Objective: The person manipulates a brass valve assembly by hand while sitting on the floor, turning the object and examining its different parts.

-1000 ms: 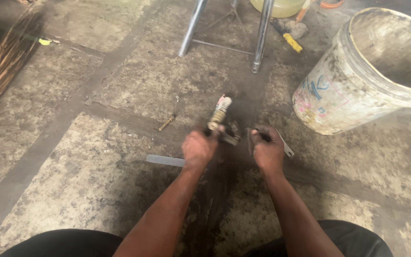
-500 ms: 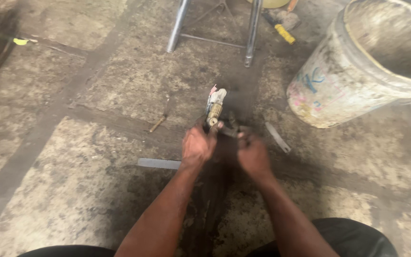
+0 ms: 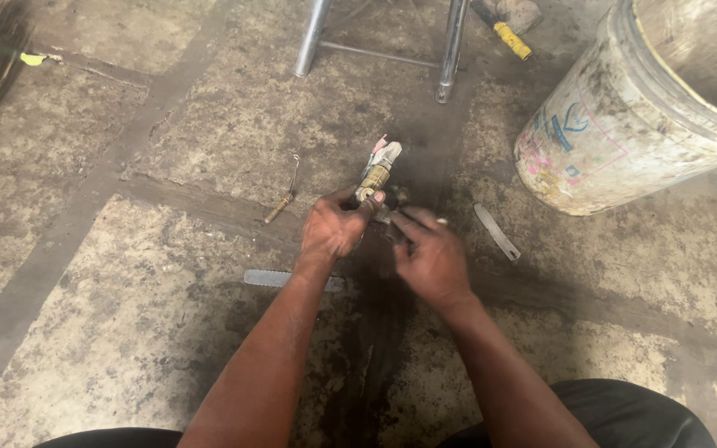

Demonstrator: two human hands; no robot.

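Fitting: brass-coloured fitting — long axis points away from me, toward stool leg.
Left hand: fingers pinching its near end.
Right hand: just beside, fingers curled — grip unclear.

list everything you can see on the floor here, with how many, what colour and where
small fitting: one, brass and pale, centre floor, held
bucket: one, stained white, upper right
flat metal blade: one, grey, right of the hands
flat metal strip: one, grey, under left forearm
hooked tool: one, rusty, left of the hands
metal legs: two, silver, top centre
yellow-handled tool: one, top
left hand: one, grip closed on the small fitting
right hand: one, beside it
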